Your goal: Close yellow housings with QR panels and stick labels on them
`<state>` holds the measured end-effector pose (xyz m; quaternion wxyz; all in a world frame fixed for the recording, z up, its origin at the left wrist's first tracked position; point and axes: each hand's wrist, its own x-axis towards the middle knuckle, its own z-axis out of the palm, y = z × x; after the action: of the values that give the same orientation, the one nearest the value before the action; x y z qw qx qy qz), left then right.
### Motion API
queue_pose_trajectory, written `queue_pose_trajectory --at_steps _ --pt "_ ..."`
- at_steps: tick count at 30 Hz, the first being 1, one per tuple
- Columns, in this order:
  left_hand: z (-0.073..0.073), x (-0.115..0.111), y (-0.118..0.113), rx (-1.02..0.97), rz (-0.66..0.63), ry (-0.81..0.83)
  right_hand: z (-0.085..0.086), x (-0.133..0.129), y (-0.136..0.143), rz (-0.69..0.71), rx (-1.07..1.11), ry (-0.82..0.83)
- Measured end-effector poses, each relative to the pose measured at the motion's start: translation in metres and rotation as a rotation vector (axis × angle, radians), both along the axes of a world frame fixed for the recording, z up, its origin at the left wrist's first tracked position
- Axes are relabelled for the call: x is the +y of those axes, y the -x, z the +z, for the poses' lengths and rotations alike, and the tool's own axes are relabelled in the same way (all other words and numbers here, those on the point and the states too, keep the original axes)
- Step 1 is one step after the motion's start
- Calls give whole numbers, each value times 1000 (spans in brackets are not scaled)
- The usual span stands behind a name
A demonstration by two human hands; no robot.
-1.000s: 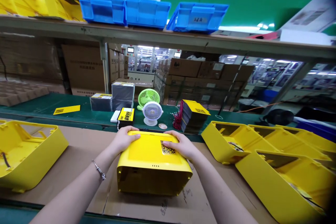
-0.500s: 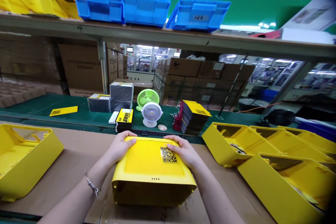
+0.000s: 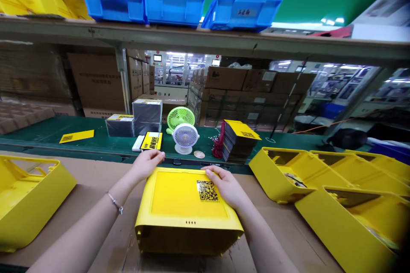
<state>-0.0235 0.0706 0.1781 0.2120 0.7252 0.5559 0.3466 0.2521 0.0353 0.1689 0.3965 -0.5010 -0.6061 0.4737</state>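
A yellow plastic housing [image 3: 179, 198] with a QR code on its top panel rests on the cardboard in front of me, its dark hollow side facing me. My right hand [image 3: 226, 183] grips its far right corner, thumb on top beside the code and fingers over the back edge. Off the housing, my left hand [image 3: 147, 164] hovers just beyond its far left corner, fingers curled together with nothing visible in them. Close behind that hand lie a stack of yellow-and-black printed cards [image 3: 153, 140] and a white object [image 3: 138, 143].
More yellow housings stand at left [image 3: 35, 204] and right [image 3: 346, 226]. A white fan [image 3: 185, 136], a green fan [image 3: 180, 117], a stack of yellow-topped panels [image 3: 240, 140] and red wires [image 3: 218, 145] stand on the green bench. Blue bins [image 3: 174, 6] line the shelf above.
My left hand has let go of the housing's left corner and moved slightly up and away toward the printed cards. The right hand keeps its hold. The view has shifted a little.
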Motion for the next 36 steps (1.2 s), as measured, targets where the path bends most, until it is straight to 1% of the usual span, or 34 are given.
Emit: queue_pose_trajectory --at_steps 3,5,6,8,10,12,14,17,21,22,23,24,25,27,28,29,32,34,36 --pt "-14 33 12 55 104 -38 1 -1 0 5 -5 -10" --pt "-29 47 20 106 161 -74 1 -3 0 -7 6 -2" --pt "-38 51 24 130 177 -90 1 -3 0 -16 12 3" --pt "-54 51 30 171 191 -121 1 -4 0 -25 19 8" --pt "-66 46 36 196 194 -161 1 -4 1 -23 22 10" --pt "-73 38 41 202 205 -210 2 -4 1 -23 16 7" --pt "-73 31 45 191 233 -256 3 -5 1 -30 -4 -10" --pt "-63 21 51 135 307 -324 6 -5 1 -34 -50 -10" --pt "-39 3 57 -5 480 -447 6 -5 2 -21 -63 57" --pt "-32 -3 58 -58 524 -475 5 -5 2 -13 -53 67" --pt "-24 -10 59 -162 556 -499 4 -4 2 -5 -39 74" --pt "-16 -17 60 -324 573 -517 3 -4 2 3 -26 78" --pt "-8 -25 60 -532 565 -520 2 -3 2 9 -16 80" --pt "9 -42 59 -990 478 -468 1 -3 3 17 -5 81" --pt "16 -52 58 -1151 416 -415 2 -3 3 20 1 86" --pt "23 -62 56 -1249 365 -361 2 -3 3 22 9 94" --pt "37 -90 49 -1373 273 -221 4 -6 5 35 38 115" --pt "41 -107 42 -1395 230 -128 6 -10 6 44 46 107" --pt "43 -121 35 -1375 176 -25 7 -13 7 57 51 95"
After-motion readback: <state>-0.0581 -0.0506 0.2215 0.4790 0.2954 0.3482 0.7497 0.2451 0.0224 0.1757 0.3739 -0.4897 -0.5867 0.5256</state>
